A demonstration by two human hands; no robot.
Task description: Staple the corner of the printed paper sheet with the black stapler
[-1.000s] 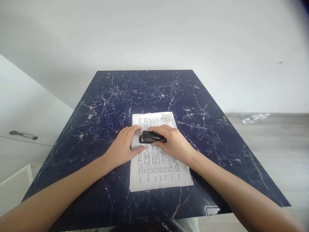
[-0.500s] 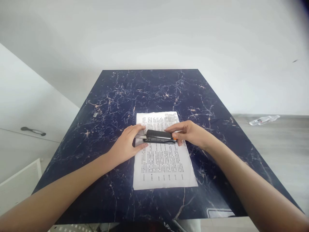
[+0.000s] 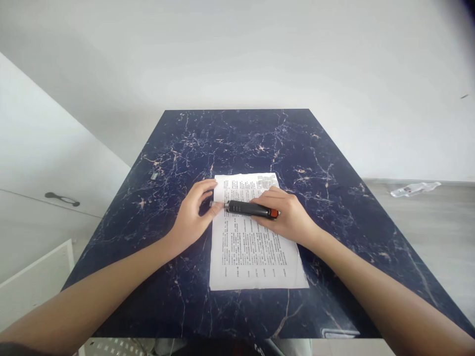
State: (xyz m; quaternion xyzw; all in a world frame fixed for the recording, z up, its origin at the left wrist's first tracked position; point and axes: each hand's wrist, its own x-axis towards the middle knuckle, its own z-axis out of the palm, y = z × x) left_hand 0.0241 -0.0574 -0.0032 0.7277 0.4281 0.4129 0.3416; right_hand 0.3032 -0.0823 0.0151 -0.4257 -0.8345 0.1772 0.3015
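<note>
A printed white paper sheet lies on the dark blue marble table. A black stapler with an orange rear end lies across the sheet's upper part, its metal front at the left edge. My right hand is closed around the stapler's rear half. My left hand rests at the sheet's left edge, fingers curled, with thumb and fingertips touching the stapler's front tip and the paper edge.
A small metal piece lies on the table at the left. A white cabinet with a dark handle stands to the left. A clear plastic bottle lies on the grey floor at the right.
My right hand shifted from pressing on top of the stapler to gripping its rear end. The stapler slid right, then back left toward the sheet's edge. My left hand's fingers curled in.
</note>
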